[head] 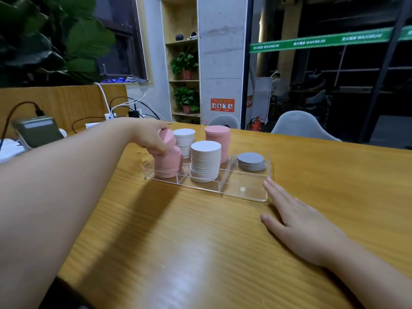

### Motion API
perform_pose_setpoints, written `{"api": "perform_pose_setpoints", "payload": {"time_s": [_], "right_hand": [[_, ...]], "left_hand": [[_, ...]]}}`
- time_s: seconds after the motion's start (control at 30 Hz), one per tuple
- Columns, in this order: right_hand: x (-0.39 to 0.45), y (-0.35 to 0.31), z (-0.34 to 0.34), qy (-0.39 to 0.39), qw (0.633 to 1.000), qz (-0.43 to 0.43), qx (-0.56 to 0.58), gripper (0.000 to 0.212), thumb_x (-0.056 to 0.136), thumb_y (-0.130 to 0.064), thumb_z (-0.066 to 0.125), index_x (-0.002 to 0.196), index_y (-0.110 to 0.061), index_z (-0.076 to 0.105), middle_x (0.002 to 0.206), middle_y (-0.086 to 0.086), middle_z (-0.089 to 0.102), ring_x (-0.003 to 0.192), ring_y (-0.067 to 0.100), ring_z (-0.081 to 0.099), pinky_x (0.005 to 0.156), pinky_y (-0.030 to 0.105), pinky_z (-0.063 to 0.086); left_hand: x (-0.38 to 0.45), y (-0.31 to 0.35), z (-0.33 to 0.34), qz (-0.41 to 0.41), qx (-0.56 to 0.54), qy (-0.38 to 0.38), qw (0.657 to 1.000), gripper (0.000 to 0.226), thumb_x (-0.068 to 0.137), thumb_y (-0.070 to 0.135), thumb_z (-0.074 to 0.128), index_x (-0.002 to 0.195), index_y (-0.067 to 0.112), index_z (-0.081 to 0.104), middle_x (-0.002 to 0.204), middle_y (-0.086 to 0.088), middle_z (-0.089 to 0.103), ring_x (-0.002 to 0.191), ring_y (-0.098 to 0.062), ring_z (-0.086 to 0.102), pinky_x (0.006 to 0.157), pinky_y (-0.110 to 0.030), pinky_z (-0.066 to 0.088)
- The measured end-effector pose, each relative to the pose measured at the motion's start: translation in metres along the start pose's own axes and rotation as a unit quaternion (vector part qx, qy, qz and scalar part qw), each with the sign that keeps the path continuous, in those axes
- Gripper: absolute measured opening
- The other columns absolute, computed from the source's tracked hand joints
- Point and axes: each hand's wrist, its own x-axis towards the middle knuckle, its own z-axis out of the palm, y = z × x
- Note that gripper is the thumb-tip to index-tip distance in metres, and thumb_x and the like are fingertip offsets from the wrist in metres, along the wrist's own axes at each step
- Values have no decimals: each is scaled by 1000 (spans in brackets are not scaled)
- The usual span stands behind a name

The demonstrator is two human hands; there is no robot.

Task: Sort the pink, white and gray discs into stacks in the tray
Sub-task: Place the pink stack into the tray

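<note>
Wooden tabletop with a glossy grain is carrying a clear acrylic tray divided into compartments; two grey shell chairs are standing behind the far edge, and a grey device with cables is sitting at the far left. Left hand is reaching across to the tray's near-left compartment and is grasping a tilted batch of pink round discs, held just above the near pink stack, which is leaning slightly. Right hand is lying flat on the table with fingers straight, holding nothing, its fingertips just beside the tray's near-right corner. Near white stack is standing in the middle front compartment; a far white stack and a tall far pink stack are standing behind; a low grey stack is sitting in the far-right compartment.
</note>
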Motion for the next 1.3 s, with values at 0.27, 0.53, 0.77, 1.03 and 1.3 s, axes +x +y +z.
{"api": "perform_pose_setpoints", "payload": {"time_s": [0.27, 0.53, 0.77, 1.03, 1.3], "right_hand": [[-2, -4, -1, 2, 1000, 1, -5, 66, 97, -49, 23, 144, -35, -20, 147, -26, -26, 140, -6, 2, 113, 20, 2], [-1, -5, -2, 7, 1000, -1, 3, 66, 97, -50, 23, 144, -36, -20, 144, -27, -28, 137, -10, 0, 114, 21, 2], [0, -1, 2, 25, 1000, -10, 16, 66, 96, -50, 26, 146, -36, -15, 147, -28, -23, 139, -8, 2, 115, 22, 5], [0, -4, -1, 174, 978, 31, 110, 65, 95, -30, 45, 149, -27, 8, 155, -16, 7, 141, 2, 13, 111, 21, 16], [-27, 3, -10, 393, 873, 65, 281, 47, 93, -5, 45, 138, -17, 38, 139, -4, 41, 128, 6, 37, 104, 19, 27]], "left_hand": [[18, -9, 7, -16, -71, -64, 995, 75, 76, 25, 71, 141, 29, 34, 130, -6, 42, 106, -24, 54, 67, -24, 50], [25, -14, 15, -9, -92, -59, 994, 81, 75, 23, 70, 144, 32, 27, 136, -8, 40, 109, -27, 55, 84, -35, 55], [21, -16, 17, 6, -92, -43, 995, 95, 75, 37, 75, 146, 39, 13, 151, -5, 28, 132, -28, 37, 109, -42, 32], [-18, 9, 46, 109, -152, 180, 966, 85, 76, 29, 74, 145, 35, 25, 148, 1, 28, 136, -20, 26, 112, -39, 25], [-78, 103, 109, 166, -200, 303, 917, 65, 84, 30, 62, 142, 23, 33, 140, 3, 37, 131, -16, 31, 105, -29, 25]]}}
